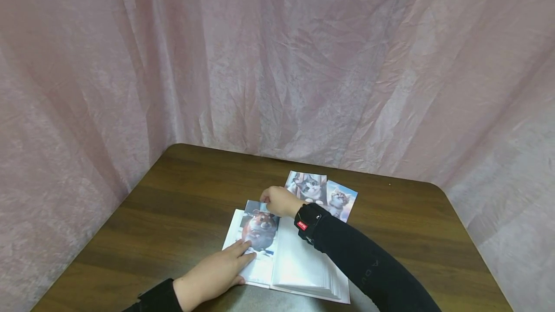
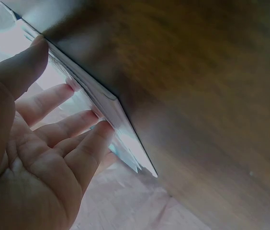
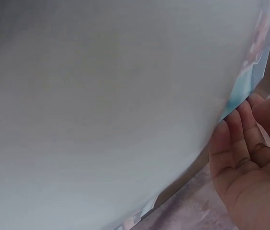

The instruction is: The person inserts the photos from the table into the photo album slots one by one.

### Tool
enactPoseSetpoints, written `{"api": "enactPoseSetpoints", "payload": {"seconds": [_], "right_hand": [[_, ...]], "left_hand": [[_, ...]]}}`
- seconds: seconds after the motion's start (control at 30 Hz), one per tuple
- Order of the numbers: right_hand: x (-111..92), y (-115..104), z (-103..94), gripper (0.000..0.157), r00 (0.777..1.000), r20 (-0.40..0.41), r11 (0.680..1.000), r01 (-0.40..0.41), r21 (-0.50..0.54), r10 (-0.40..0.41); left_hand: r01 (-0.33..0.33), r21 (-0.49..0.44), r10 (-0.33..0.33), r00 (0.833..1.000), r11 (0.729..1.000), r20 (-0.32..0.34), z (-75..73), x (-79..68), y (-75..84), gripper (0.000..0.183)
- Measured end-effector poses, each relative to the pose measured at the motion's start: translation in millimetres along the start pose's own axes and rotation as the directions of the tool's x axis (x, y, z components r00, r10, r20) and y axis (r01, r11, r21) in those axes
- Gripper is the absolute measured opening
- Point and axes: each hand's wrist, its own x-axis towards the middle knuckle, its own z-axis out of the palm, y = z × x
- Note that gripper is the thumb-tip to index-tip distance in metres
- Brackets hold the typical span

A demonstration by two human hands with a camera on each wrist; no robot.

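Note:
An open photo album [image 1: 299,259] with clear-pocket pages lies near the front of the table. On its left page is a photo [image 1: 259,230] of a plump reddish furry animal, its top end sticking out past the page's upper edge. My right hand [image 1: 282,200] pinches that photo at its top right corner; the right wrist view shows the fingertips [image 3: 235,117] at its bluish edge. My left hand [image 1: 217,271] lies on the lower left of the page, fingers spread, fingertips over the photo's lower part. In the left wrist view the thumb [image 2: 39,52] is at the album's edge.
Behind the album lie two more pictures, a grey-and-white cat photo [image 1: 310,186] and a kitten photo [image 1: 340,199] with blue sky. My right forearm crosses over the album's right page. The brown wooden table [image 1: 195,177] ends at a pink curtain [image 1: 277,61].

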Motion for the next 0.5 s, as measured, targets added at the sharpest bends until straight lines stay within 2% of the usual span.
{"api": "enactPoseSetpoints", "payload": {"seconds": [0.3,0.5], "right_hand": [[-3.0,-2.0,-2.0,0.024,1.0,0.007,0.999,0.001,0.032,-0.001],[-3.9,-2.5,-0.2,0.021,0.998,0.027,0.996,0.051,0.076,-0.054]], "left_hand": [[-0.015,0.032,0.016,0.999,0.999,-0.029,0.3,1.0,-0.1,0.054],[-0.016,0.034,0.017,0.999,0.999,-0.045,0.9,1.0,-1.1,0.054]]}}
